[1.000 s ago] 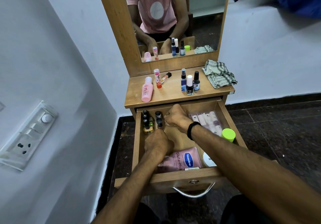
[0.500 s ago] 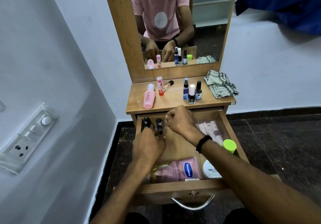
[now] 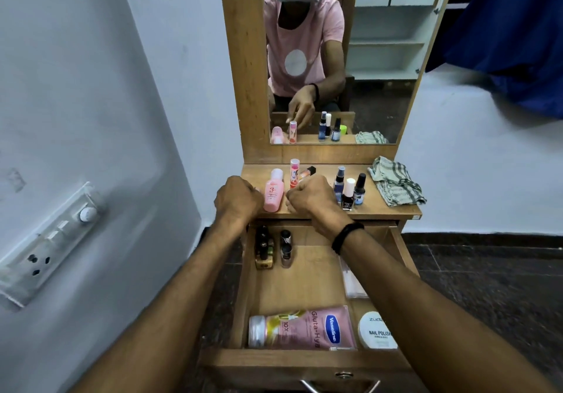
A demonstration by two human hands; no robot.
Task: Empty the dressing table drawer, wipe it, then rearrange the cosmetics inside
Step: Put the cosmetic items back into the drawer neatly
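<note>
The wooden drawer point(image 3: 304, 359) is pulled out below the dressing table top point(image 3: 380, 211). Inside lie small dark bottles point(image 3: 262, 241), two more small bottles point(image 3: 285, 248), a pink Vaseline tube point(image 3: 304, 328), a white nail polish remover tub point(image 3: 376, 330) and a clear packet point(image 3: 353, 283). My left hand point(image 3: 238, 199) is over the table's front left with fingers curled; its contents are hidden. My right hand point(image 3: 313, 199) is curled beside the pink bottle point(image 3: 273, 191); in the mirror its fingertips seem to pinch something small.
On the top stand a pink lip balm stick point(image 3: 294, 173), a lying orange tube point(image 3: 306, 174), a blue spray bottle point(image 3: 339, 184), two nail polishes point(image 3: 348, 194) and a checked cloth point(image 3: 396, 184). A mirror point(image 3: 335, 57) rises behind. A wall switchboard point(image 3: 45, 246) is on the left.
Both hands rose out of the drawer's back part and now hover over the table top's front edge. My head tilted up, so more of the mirror shows.
</note>
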